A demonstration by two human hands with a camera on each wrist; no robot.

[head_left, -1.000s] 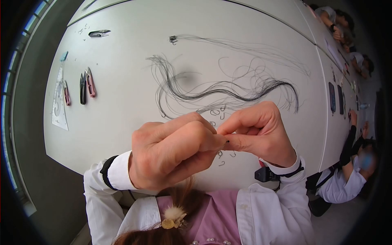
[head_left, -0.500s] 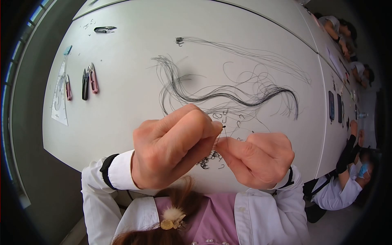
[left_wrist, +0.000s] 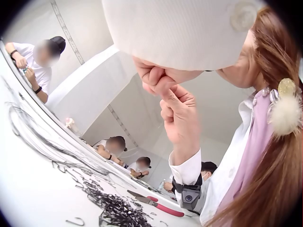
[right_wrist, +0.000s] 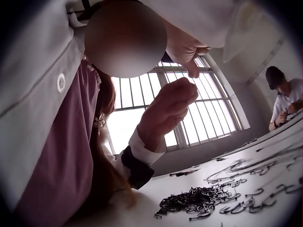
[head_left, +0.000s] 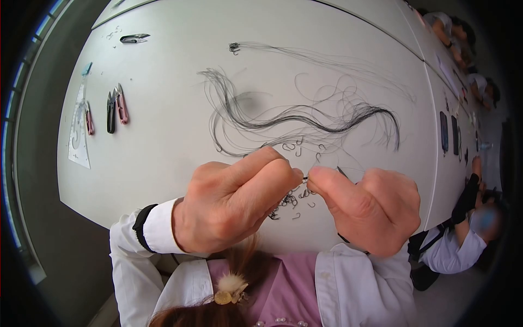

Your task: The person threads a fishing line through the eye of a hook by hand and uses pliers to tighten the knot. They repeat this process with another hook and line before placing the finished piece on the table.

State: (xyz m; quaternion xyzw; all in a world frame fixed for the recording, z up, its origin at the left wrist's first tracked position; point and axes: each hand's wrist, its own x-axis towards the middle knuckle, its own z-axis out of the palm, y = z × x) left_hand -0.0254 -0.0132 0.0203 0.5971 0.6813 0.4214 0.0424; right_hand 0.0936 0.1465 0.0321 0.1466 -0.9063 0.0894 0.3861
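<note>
Both hands are raised over the near part of the table, fingertips almost meeting. My left hand point(head_left: 231, 201) is curled, its thumb and forefinger pinching one end of a small dark piece point(head_left: 305, 179). The other end is pinched by my right hand point(head_left: 370, 210), with its fingers curled in. What the fingers cover of this piece cannot be seen. Below the hands lies a heap of dark hooks point(right_wrist: 194, 201), partly hidden by them in the head view. Beyond them a bundle of dark strands point(head_left: 283, 121) lies in a wavy line.
Several hooks with long thin lines point(head_left: 234, 48) lie farther back. At the left are black snips point(head_left: 111, 114), pink snips point(head_left: 122, 106) and a clear set square point(head_left: 79, 136). A red-handled tool point(left_wrist: 163, 208) lies beside the heap. Other people sit along the right.
The right hand first dropped away toward the person, then moved right and up; its fingertips are again level with the left's. The left hand moved slightly right. The dark piece now spans between them.
</note>
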